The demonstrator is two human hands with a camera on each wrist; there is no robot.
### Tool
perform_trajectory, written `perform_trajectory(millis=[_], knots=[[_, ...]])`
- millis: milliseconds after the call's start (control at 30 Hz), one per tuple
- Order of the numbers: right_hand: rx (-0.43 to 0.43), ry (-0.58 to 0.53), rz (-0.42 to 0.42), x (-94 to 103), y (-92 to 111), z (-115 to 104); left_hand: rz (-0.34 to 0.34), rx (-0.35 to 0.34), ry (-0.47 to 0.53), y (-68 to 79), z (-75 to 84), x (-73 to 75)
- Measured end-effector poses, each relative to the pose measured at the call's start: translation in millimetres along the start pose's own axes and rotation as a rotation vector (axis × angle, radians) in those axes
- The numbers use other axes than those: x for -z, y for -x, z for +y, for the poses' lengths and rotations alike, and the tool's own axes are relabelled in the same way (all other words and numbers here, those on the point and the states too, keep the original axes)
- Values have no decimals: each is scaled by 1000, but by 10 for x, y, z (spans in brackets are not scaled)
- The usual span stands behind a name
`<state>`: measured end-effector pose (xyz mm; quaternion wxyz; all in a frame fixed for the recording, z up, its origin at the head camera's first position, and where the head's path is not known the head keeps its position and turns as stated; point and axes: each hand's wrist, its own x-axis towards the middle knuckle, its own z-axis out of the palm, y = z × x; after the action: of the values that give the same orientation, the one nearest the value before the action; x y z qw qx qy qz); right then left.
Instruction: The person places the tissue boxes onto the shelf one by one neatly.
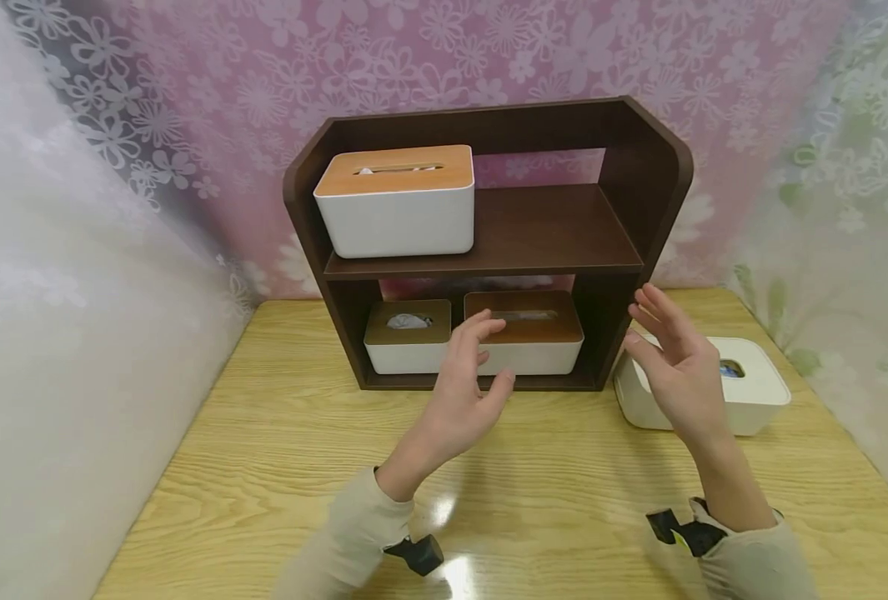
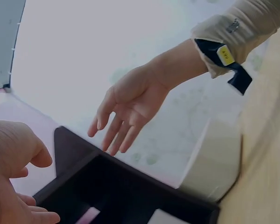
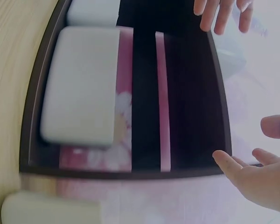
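Note:
My left hand point(image 1: 459, 396) hovers before the lower shelf, fingers loosely bent and nothing in them. Behind it, a white tissue box with a brown wooden lid point(image 1: 541, 333) is partly covered by the fingers. My right hand point(image 1: 679, 375) is raised at the right side of the dark brown shelf point(image 1: 564, 221), thumb and fingers apart and holding nothing. It overlaps an all-white tissue box point(image 1: 759, 387) that stands on the table right of the shelf. In the right wrist view the right hand point(image 3: 266, 177) shows beside the shelf's edge.
On the upper shelf, at left, sits a large white tissue box with a light wooden lid point(image 1: 398, 217). A smaller tissue box with an olive-brown lid point(image 1: 409, 342) stands at lower left. The wooden table point(image 1: 278, 467) meets walls at the left, back and right.

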<state>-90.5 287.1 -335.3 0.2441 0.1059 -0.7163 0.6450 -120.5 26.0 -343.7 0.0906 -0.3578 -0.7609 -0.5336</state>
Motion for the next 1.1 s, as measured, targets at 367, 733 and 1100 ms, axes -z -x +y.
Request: perform_trajectory(millis=[367,733,1100], knots=[[-89,141,83,648,62,228,-188,94,49,-31,-61,-566],[-276,453,120,1386,214,520,-283,269,98,-225,-183,-1097],[-439,505,28,1824,341,887,-323,371,95,-407,-266,-1569]])
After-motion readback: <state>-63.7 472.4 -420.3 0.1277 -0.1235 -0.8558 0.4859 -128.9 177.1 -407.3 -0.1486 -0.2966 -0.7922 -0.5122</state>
